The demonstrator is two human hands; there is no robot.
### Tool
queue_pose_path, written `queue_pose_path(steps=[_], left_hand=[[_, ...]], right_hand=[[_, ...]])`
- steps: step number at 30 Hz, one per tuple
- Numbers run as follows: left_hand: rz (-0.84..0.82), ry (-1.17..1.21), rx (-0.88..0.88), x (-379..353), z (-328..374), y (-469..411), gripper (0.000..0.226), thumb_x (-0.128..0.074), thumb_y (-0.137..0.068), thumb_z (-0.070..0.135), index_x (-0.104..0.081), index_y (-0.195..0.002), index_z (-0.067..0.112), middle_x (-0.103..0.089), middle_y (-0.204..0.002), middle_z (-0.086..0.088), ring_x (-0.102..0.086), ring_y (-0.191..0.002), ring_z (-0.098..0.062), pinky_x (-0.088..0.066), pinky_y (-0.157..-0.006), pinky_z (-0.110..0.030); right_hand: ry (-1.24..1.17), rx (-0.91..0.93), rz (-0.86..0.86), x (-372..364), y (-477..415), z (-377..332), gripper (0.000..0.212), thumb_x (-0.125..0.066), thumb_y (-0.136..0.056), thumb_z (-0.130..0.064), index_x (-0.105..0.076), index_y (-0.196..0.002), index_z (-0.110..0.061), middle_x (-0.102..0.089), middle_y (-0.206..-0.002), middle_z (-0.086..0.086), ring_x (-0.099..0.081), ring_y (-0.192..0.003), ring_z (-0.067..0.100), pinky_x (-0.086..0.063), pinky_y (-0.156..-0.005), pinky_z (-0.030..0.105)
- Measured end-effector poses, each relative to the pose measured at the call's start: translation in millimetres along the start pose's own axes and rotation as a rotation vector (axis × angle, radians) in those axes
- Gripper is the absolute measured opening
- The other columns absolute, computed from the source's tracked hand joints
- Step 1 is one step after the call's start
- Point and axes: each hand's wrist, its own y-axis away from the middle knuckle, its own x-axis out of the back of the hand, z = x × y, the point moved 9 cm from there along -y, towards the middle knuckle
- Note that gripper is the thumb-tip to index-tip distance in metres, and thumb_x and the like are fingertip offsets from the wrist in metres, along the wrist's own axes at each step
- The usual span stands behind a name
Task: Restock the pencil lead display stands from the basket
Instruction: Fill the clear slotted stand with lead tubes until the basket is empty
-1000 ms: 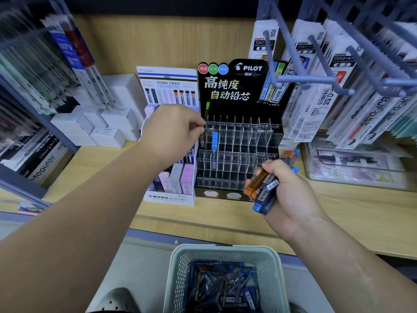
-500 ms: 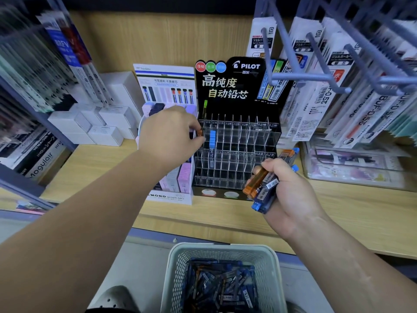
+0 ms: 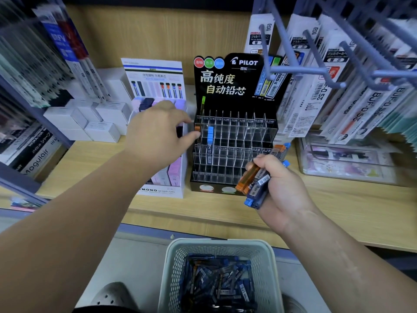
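**Lead cases at the PILOT stand**

On the wooden shelf (image 3: 338, 199), seen from the head camera, stands a black display stand (image 3: 234, 141) headed "PILOT" with large Chinese characters; its clear plastic slots carry small labels such as "0.5HB" and "0.7HB". A column of blue-capped lead cases (image 3: 210, 144) fills one slot near its left edge. The left hand (image 3: 158, 136) pinches an orange-capped case (image 3: 197, 128) at the leftmost slot, its grip closed on it. The right hand (image 3: 282, 188) clenches a bundle of lead cases (image 3: 257, 179), orange and dark blue, in front of the stand. To the left sits a white box (image 3: 162, 190) marked "MONO graph MG". Below, a pale perforated basket (image 3: 171, 267) holds a loose heap of blue cases.
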Motion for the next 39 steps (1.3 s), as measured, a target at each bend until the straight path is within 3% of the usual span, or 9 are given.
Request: queue_pose_path(steps=[2, 6, 10, 12, 19, 23, 28, 33, 39], left_hand=[[-0.007, 0.16, -0.016, 3.5, 18.4, 5.4, 0.032, -0.064, -0.083, 0.054, -0.075, -0.087, 0.025, -0.064, -0.077, 0.005, -0.06, -0.069, -0.016, -0.05, -0.062, -0.034], [-0.336, 0.679, -0.09, -12.1, 70.9, 30.9, 0.026, -0.088, -0.071, 0.038, -0.077, -0.091, 0.026, -0.065, -0.07, 0.015, -0.048, -0.05, -0.001, -0.045, -0.053, -0.028], [-0.313, 0.55, -0.318, -13.2, 86.6, 45.1, 0.027, -0.089, -0.071, 0.021, -0.079, -0.096, 0.022, -0.056, -0.066, 0.034, -0.055, -0.062, 0.005, -0.044, -0.063, -0.011], [-0.249, 0.551, -0.323, -9.6, 83.7, 46.5, 0.022, -0.083, -0.075, 0.02, -0.079, -0.096, 0.02, -0.057, -0.065, 0.028, -0.056, -0.061, -0.002, -0.044, -0.061, -0.015], [-0.142, 0.757, -0.128, 5.3, 55.6, 41.5, 0.009, -0.08, -0.08, 0.012, -0.079, -0.088, 0.016, -0.072, -0.083, 0.002, -0.064, -0.066, -0.015, -0.048, -0.06, -0.018], [-0.125, 0.934, 0.151, 11.5, 26.9, 32.2, 0.008, -0.079, -0.082, 0.005, -0.078, -0.087, 0.011, -0.074, -0.075, -0.006, -0.069, -0.063, -0.02, -0.054, -0.058, -0.025], [-0.089, 0.792, 0.271, 24.5, -15.3, 14.4, 0.013, -0.08, -0.081, 0.006, -0.075, -0.084, 0.017, -0.072, -0.071, -0.003, -0.071, -0.058, -0.015, -0.051, -0.052, -0.018], [-0.083, 0.464, 0.141, 21.1, -17.7, 6.4, 0.009, -0.081, -0.082, 0.018, -0.077, -0.087, 0.025, -0.066, -0.063, 0.012, -0.06, -0.056, 0.002, -0.045, -0.063, -0.013], [-0.057, 0.377, 0.069, 6.0, -7.6, -3.6, 0.006, -0.078, -0.085, 0.021, -0.079, -0.091, 0.021, -0.055, -0.053, 0.032, -0.054, -0.058, 0.008, -0.037, -0.061, -0.01]], right_hand=[[-0.01, 0.007, 0.003, -2.8, -0.5, -0.5, 0.012, -0.062, -0.094, -0.012, -0.058, -0.083, -0.014, -0.06, -0.075, 0.004, -0.059, -0.056, 0.014, -0.054, -0.05, 0.03], [-0.054, -0.002, -0.014, -11.9, -2.8, 0.1, 0.011, -0.06, -0.095, -0.013, -0.058, -0.084, -0.009, -0.058, -0.073, 0.008, -0.062, -0.055, 0.018, -0.056, -0.052, 0.033], [-0.093, -0.043, -0.046, -19.1, -6.1, 7.3, 0.011, -0.058, -0.095, -0.012, -0.057, -0.086, -0.006, -0.057, -0.077, 0.013, -0.067, -0.069, 0.03, -0.059, -0.061, 0.04], [-0.07, -0.061, -0.031, -18.0, -7.6, 10.8, 0.01, -0.06, -0.094, -0.014, -0.058, -0.087, -0.007, -0.057, -0.075, 0.01, -0.063, -0.072, 0.029, -0.056, -0.064, 0.039], [-0.119, -0.184, -0.106, -30.0, -9.5, 28.9, 0.014, -0.067, -0.094, -0.023, -0.061, -0.086, -0.013, -0.053, -0.069, 0.003, -0.045, -0.053, 0.012, -0.041, -0.048, 0.024], [-0.116, -0.213, -0.111, -33.2, -8.8, 35.1, 0.015, -0.067, -0.094, -0.024, -0.061, -0.086, -0.014, -0.053, -0.068, 0.003, -0.044, -0.054, 0.012, -0.04, -0.05, 0.023], [-0.094, -0.186, -0.083, -29.0, -9.6, 33.4, 0.016, -0.068, -0.094, -0.023, -0.059, -0.084, -0.014, -0.054, -0.069, 0.003, -0.044, -0.054, 0.013, -0.041, -0.051, 0.024], [-0.058, -0.154, -0.077, -24.2, -10.9, 30.9, 0.014, -0.068, -0.094, -0.023, -0.06, -0.088, -0.013, -0.054, -0.071, 0.003, -0.045, -0.056, 0.014, -0.043, -0.053, 0.027], [-0.03, -0.121, -0.058, -16.9, -11.7, 25.5, 0.014, -0.068, -0.094, -0.022, -0.059, -0.088, -0.013, -0.055, -0.071, 0.004, -0.045, -0.057, 0.014, -0.043, -0.052, 0.027]])
